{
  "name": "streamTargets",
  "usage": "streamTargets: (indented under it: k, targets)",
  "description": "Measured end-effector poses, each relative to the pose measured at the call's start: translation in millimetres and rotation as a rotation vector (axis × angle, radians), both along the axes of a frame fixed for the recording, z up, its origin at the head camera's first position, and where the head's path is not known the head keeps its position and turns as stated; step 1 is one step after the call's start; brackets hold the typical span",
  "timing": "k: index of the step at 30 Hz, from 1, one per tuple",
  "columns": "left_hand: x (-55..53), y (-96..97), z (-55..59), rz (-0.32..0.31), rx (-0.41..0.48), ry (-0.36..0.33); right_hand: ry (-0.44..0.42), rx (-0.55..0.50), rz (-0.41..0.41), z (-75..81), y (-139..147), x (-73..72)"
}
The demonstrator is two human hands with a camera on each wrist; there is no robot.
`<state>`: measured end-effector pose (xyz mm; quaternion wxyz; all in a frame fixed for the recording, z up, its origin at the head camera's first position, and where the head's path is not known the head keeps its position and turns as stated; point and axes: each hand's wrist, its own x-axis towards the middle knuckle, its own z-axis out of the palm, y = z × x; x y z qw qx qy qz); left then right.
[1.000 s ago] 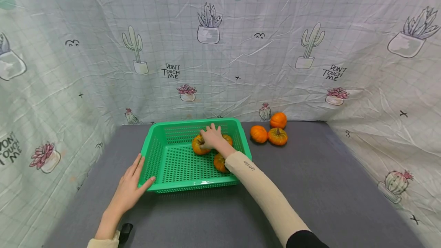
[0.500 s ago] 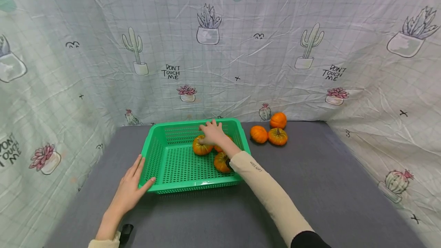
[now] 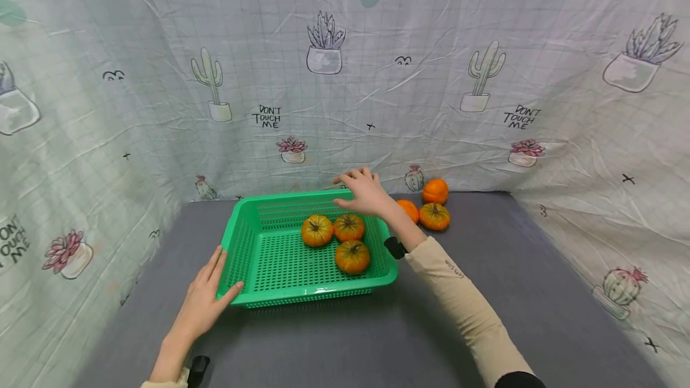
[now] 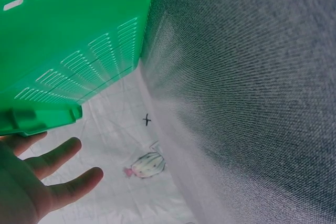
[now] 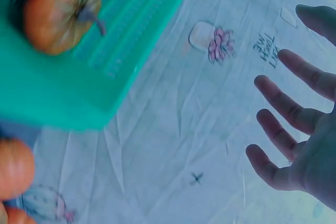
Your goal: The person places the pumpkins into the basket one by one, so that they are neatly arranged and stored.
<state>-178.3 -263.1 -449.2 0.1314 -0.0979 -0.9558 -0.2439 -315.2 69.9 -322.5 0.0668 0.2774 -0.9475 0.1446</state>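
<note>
Currently, on a clock face centred on the green basket (image 3: pixel 318 291), with twelve towards the back curtain (image 3: pixel 372 94), the left hand (image 3: pixel 200 298) lies at about eight o'clock. Its fingers are extended along the basket's side rim, and its thumb reaches apart from them across the near corner; the hand is spread against the basket rather than curled round it. The right hand (image 3: pixel 368 194) hangs between one and two o'clock above the far rim, wide, its fingers parted and slightly bent, and holds nothing.

Inside the basket sit three yellow-orange pumpkins: the leftmost pumpkin (image 3: pixel 317 231) near the dial's centre, towards twelve; the far-right pumpkin (image 3: pixel 348 228) right beside it at about two; and the near-right pumpkin (image 3: pixel 353 257) at nearly four. All three stand with stems up.

Outside, between two and three o'clock, more pumpkins cluster on the grey table (image 3: pixel 302 346): a streaked pumpkin (image 3: pixel 434 216), an orange pumpkin (image 3: pixel 435 191) just behind it towards twelve, and a partly hidden pumpkin (image 3: pixel 409 211) at its nine o'clock, covered in part by the right forearm. The cream sleeve (image 3: pixel 469 298) runs off towards five o'clock.
</note>
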Motion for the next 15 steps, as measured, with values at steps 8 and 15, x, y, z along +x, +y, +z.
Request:
streamTargets:
  k: [8, 15]
  targets:
    - [-0.5, -1.8, -3.3, 0.001, 0.0, 0.001, 0.137, -0.035, 0.033, -5.1, 42, 7.4]
    - [-2.0, -2.1, -3.6, 0.0, -0.004, 0.007, 0.281, -0.113, 0.046, -21.9, 82, 2.4]
